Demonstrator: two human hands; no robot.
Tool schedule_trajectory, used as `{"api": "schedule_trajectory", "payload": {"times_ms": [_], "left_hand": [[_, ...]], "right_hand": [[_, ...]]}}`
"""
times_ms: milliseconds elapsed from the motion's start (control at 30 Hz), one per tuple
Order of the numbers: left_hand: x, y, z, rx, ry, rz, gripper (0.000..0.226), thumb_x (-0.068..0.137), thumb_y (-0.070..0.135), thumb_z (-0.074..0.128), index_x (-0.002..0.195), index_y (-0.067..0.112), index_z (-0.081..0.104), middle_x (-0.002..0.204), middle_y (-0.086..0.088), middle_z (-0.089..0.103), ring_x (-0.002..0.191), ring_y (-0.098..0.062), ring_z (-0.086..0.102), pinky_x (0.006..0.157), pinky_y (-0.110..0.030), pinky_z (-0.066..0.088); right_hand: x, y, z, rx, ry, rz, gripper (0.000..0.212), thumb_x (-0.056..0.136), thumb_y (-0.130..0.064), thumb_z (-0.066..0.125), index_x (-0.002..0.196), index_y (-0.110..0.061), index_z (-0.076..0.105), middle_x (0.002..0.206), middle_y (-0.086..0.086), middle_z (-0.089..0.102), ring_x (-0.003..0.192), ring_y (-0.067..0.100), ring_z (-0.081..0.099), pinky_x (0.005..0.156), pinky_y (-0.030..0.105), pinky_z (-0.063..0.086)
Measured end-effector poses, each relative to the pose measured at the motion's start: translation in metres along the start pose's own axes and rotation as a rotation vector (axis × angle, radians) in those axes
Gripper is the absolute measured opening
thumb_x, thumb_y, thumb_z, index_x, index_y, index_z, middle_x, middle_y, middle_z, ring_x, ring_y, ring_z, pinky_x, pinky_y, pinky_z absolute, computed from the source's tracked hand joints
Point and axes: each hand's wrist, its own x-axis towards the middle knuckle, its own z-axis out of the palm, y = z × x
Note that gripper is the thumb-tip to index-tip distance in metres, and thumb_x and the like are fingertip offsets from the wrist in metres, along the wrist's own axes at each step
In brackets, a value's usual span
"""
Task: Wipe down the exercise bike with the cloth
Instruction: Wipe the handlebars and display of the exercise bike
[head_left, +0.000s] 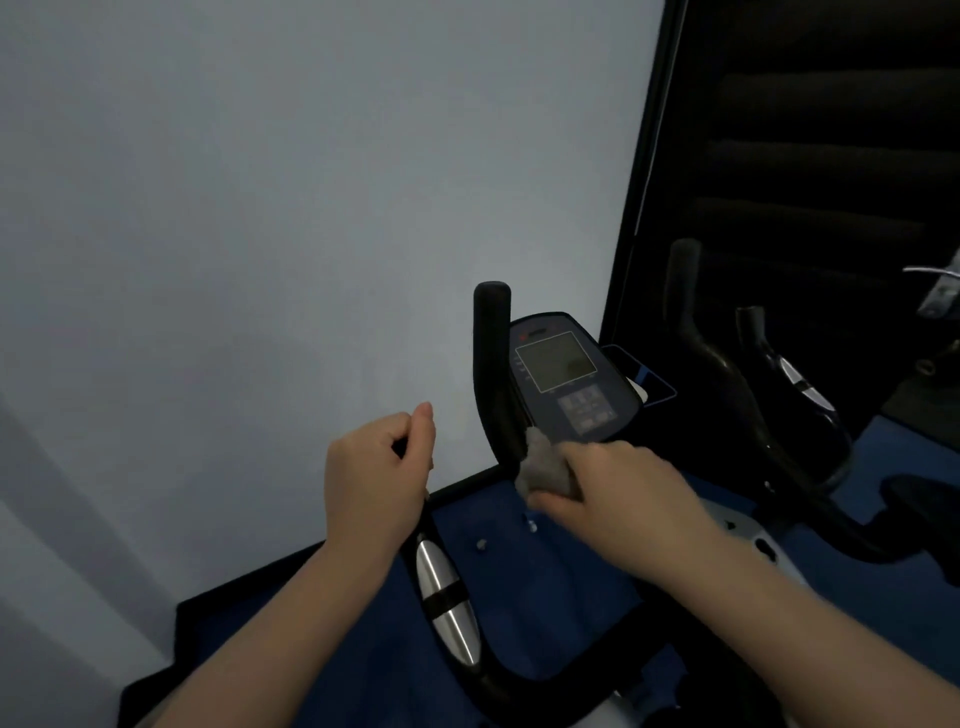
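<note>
The exercise bike's console (566, 379) with a grey screen stands between black handlebars. My right hand (618, 493) grips a bunched grey cloth (543, 465) and presses it against the inner upright handlebar (493, 364), just below the console's left corner. My left hand (379, 473) is curled round the top of the left handlebar, whose silver sensor grip (447, 603) shows below my wrist. The part of the bar inside my left fist is hidden.
A pale wall (285, 208) fills the left and centre close behind the bike. A dark mirror or glass panel (805, 156) to the right shows a second handlebar (717, 364). Blue mat (545, 571) covers the floor below, edged by black skirting.
</note>
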Motion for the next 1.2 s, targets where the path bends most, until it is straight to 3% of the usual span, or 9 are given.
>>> {"api": "schedule_trajectory", "payload": {"times_ms": [67, 200, 300, 433, 600, 800, 933, 1100, 1200], "left_hand": [[0.001, 0.0, 0.001, 0.013, 0.003, -0.002, 0.056, 0.099, 0.029, 0.054, 0.045, 0.018, 0.048, 0.046, 0.002, 0.054, 0.039, -0.018, 0.057, 0.045, -0.038, 0.046], [0.001, 0.0, -0.001, 0.027, -0.023, 0.014, 0.055, 0.099, 0.03, 0.054, 0.045, 0.021, 0.048, 0.047, 0.004, 0.056, 0.039, -0.014, 0.058, 0.046, -0.035, 0.047], [-0.001, -0.001, -0.001, 0.015, -0.031, 0.013, 0.055, 0.099, 0.029, 0.054, 0.046, 0.018, 0.047, 0.047, 0.005, 0.056, 0.038, -0.012, 0.058, 0.045, -0.031, 0.045], [-0.001, -0.003, 0.002, -0.012, -0.011, 0.016, 0.055, 0.099, 0.026, 0.054, 0.046, 0.017, 0.046, 0.047, 0.004, 0.056, 0.036, -0.012, 0.057, 0.041, -0.024, 0.042], [-0.001, -0.005, 0.001, -0.03, -0.02, 0.06, 0.053, 0.099, 0.03, 0.053, 0.046, 0.024, 0.047, 0.047, 0.006, 0.056, 0.035, -0.008, 0.056, 0.041, -0.025, 0.044], [-0.001, -0.006, 0.002, -0.037, -0.016, 0.032, 0.053, 0.096, 0.036, 0.05, 0.046, 0.019, 0.047, 0.046, 0.003, 0.054, 0.037, -0.014, 0.055, 0.042, -0.037, 0.045], [0.001, -0.006, 0.001, -0.031, -0.031, 0.042, 0.053, 0.096, 0.037, 0.05, 0.046, 0.019, 0.047, 0.046, 0.002, 0.054, 0.036, -0.013, 0.054, 0.044, -0.036, 0.044], [-0.001, -0.006, 0.001, -0.04, -0.033, 0.003, 0.054, 0.095, 0.039, 0.05, 0.047, 0.015, 0.047, 0.045, 0.003, 0.053, 0.038, -0.016, 0.056, 0.043, -0.037, 0.045], [-0.001, -0.006, 0.003, -0.039, -0.016, -0.026, 0.05, 0.094, 0.043, 0.048, 0.053, 0.015, 0.05, 0.046, 0.004, 0.054, 0.038, -0.016, 0.056, 0.042, -0.037, 0.045]], "right_hand": [[0.015, -0.007, -0.007, 0.065, 0.02, 0.031, 0.043, 0.086, -0.062, 0.056, 0.09, -0.019, 0.061, 0.083, -0.001, 0.061, 0.084, 0.022, 0.063, 0.063, 0.029, 0.039], [0.029, -0.031, 0.01, 0.028, 0.182, 0.026, 0.048, 0.095, -0.056, 0.049, 0.123, -0.016, 0.055, 0.115, 0.004, 0.064, 0.105, 0.022, 0.06, 0.077, 0.03, 0.041], [-0.004, -0.017, 0.017, -0.025, 0.167, -0.027, 0.038, 0.097, -0.054, 0.045, 0.114, -0.021, 0.055, 0.108, -0.004, 0.064, 0.094, 0.014, 0.062, 0.066, 0.024, 0.031], [-0.006, 0.002, -0.005, -0.082, 0.003, 0.028, 0.038, 0.091, -0.059, 0.051, 0.095, -0.023, 0.058, 0.089, -0.004, 0.061, 0.09, 0.021, 0.063, 0.064, 0.03, 0.038], [0.03, -0.028, 0.007, 0.12, 0.212, 0.05, 0.046, 0.094, -0.055, 0.052, 0.118, -0.016, 0.059, 0.108, 0.006, 0.067, 0.1, 0.026, 0.062, 0.074, 0.031, 0.043], [0.031, -0.01, 0.0, 0.204, 0.046, 0.154, 0.046, 0.092, -0.057, 0.051, 0.068, -0.018, 0.052, 0.072, 0.001, 0.058, 0.068, 0.018, 0.056, 0.057, 0.03, 0.037], [0.064, -0.036, -0.001, 0.597, 0.348, 0.157, 0.032, 0.094, -0.047, 0.056, 0.092, -0.016, 0.062, 0.082, -0.004, 0.064, 0.077, 0.013, 0.061, 0.069, 0.03, 0.045], [0.042, -0.026, 0.021, 0.513, 0.194, 0.128, 0.032, 0.096, -0.04, 0.056, 0.104, -0.011, 0.065, 0.089, 0.004, 0.069, 0.087, 0.02, 0.065, 0.077, 0.035, 0.052], [0.056, -0.017, 0.005, 0.596, 0.324, 0.142, 0.033, 0.094, -0.041, 0.059, 0.102, -0.01, 0.067, 0.09, 0.002, 0.07, 0.086, 0.017, 0.066, 0.076, 0.033, 0.052]]}}
